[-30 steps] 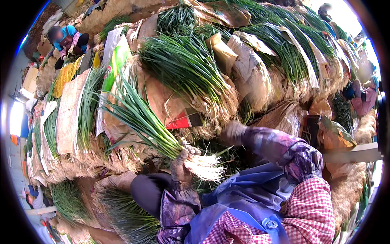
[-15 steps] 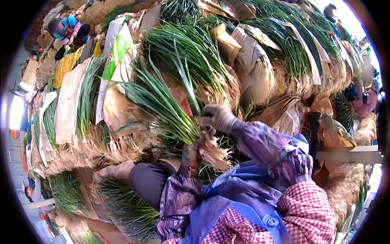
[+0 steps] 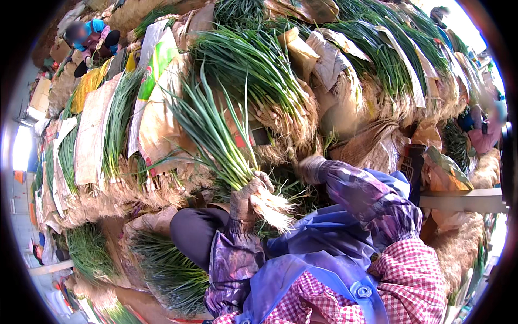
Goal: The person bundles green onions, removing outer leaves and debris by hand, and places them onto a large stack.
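Observation:
My left hand (image 3: pixel 248 195), in a dirty knit glove, is closed round the lower stems of a bunch of green onions (image 3: pixel 213 137). The long leaves lean up and to the left, and the pale roots (image 3: pixel 273 209) stick out to the right of the fist. My right hand (image 3: pixel 310 169), also gloved, is apart from the bunch, to its right. Motion smears its fingers, so I cannot make out whether they hold anything. Just beyond my hands lies a big pile of green onions (image 3: pixel 259 81), its root ends toward me.
Rows of green onions partly covered with sacking (image 3: pixel 97 132) stretch across the left and the back right. More leaves (image 3: pixel 172 275) lie by my dark-trousered knee (image 3: pixel 197 237). A pale bar (image 3: pixel 458 201) stands at the right. Other people (image 3: pixel 94 40) sit at the far left and right.
My right hand has drawn away from the bunch to the right and slightly down. The left hand, still holding the bunch, has shifted a little left, and the leaves stand more upright.

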Motion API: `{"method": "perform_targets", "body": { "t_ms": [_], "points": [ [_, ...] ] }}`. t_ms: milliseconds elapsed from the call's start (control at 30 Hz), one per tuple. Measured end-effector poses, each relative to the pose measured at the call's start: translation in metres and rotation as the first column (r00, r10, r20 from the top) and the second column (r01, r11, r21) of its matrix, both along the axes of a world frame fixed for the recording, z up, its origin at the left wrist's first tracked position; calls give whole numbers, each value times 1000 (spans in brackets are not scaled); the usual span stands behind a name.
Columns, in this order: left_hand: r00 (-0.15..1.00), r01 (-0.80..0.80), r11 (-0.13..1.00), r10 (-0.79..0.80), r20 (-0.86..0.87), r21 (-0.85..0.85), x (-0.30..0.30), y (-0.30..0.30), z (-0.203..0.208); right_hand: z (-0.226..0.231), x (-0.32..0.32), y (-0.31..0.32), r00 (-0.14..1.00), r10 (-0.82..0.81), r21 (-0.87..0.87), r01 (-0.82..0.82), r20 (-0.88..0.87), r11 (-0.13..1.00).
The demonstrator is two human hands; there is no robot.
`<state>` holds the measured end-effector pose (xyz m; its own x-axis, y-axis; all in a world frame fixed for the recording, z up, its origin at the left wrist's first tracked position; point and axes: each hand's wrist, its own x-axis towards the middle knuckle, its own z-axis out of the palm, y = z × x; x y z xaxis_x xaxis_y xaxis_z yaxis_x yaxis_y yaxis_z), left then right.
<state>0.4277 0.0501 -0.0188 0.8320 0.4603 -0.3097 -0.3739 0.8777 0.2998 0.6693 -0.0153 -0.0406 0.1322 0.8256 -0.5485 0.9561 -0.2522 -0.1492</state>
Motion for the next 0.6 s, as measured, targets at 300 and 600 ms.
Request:
{"method": "perform_targets", "body": {
  "t_ms": [300,600],
  "points": [
    [987,-128,968,145,-65,216,19,-2,5,27,58,68,904,-400,617,401,-149,677],
    [885,-16,981,104,-454,194,11,-7,-24,23,-49,26,152,-238,-64,704,-959,708]
  ]
}}
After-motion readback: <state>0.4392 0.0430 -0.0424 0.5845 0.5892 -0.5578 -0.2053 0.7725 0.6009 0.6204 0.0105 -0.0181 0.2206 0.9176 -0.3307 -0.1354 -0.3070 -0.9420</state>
